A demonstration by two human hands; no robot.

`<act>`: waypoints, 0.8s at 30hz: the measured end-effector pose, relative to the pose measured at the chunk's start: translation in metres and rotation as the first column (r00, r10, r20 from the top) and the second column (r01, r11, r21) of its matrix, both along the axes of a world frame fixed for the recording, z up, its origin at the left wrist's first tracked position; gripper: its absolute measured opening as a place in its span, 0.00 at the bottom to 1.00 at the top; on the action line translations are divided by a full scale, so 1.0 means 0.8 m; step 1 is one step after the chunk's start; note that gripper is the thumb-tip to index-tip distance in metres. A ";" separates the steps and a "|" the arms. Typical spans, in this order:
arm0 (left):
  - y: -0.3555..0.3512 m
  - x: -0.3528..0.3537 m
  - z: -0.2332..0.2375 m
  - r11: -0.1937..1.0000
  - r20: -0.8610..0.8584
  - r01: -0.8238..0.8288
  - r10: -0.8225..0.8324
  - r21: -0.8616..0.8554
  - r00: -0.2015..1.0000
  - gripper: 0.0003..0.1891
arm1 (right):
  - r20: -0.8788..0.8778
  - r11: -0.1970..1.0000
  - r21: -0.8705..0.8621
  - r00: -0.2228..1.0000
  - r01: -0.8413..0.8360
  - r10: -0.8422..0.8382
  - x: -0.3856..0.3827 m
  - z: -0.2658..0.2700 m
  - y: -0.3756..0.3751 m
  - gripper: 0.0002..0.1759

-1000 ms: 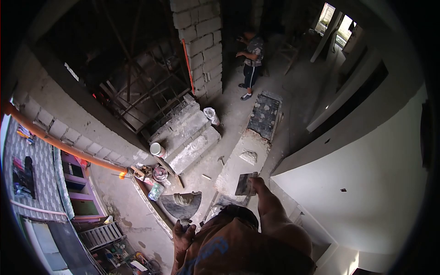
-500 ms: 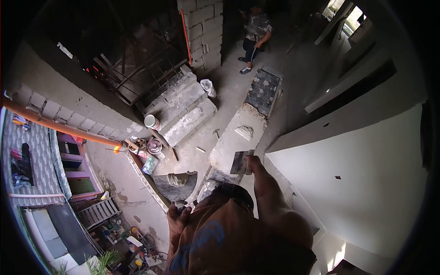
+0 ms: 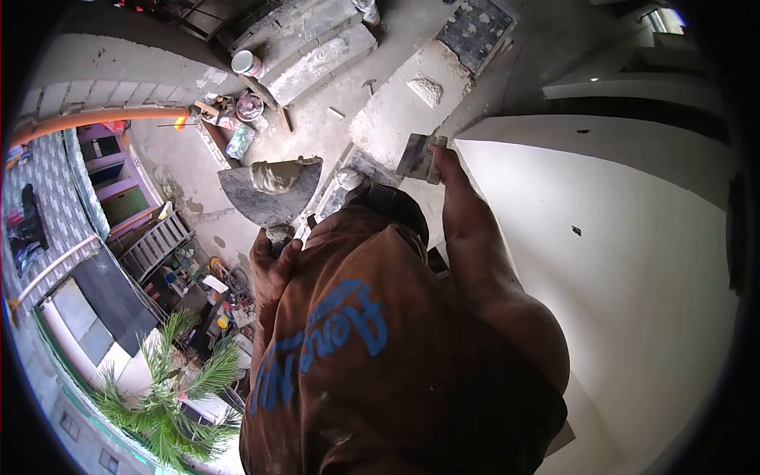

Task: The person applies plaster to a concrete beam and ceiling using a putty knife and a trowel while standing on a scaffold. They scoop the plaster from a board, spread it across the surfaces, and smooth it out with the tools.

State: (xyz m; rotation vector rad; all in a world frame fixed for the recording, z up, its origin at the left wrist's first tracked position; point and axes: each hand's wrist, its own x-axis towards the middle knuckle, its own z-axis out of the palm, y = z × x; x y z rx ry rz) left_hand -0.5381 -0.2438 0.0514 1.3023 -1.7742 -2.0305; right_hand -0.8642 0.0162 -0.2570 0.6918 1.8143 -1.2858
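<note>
While the left hand (image 3: 273,265) grips a hawk (image 3: 244,195) — mortar (image 3: 275,176) heaped on it — the right hand (image 3: 446,161) clasps a trowel (image 3: 415,157); beyond them, a hammer (image 3: 370,85) lies on the floor (image 3: 309,127).

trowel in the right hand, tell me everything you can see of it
The trowel has a flat, roughly rectangular blade, dark grey like worn metal, with paler smears. A lighter bar, apparently the handle, runs along its side nearest the right hand, whose fingers close on it. One broad face is turned up toward the camera, the blade pointing away from the hand. It shows in front of the pale slab; whether it touches anything below cannot be told.
</note>
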 end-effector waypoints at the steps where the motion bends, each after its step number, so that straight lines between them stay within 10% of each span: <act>1: 0.001 -0.003 0.002 0.999 -0.035 -0.031 0.032 0.007 0.999 0.23 | -0.012 1.000 0.006 1.000 -0.018 0.018 -0.001 -0.014 0.003 0.24; 24: 0.005 -0.013 0.008 1.000 -0.113 -0.024 0.023 -0.009 0.993 0.24 | -0.059 0.999 0.043 0.998 -0.015 0.018 -0.013 -0.008 -0.015 0.25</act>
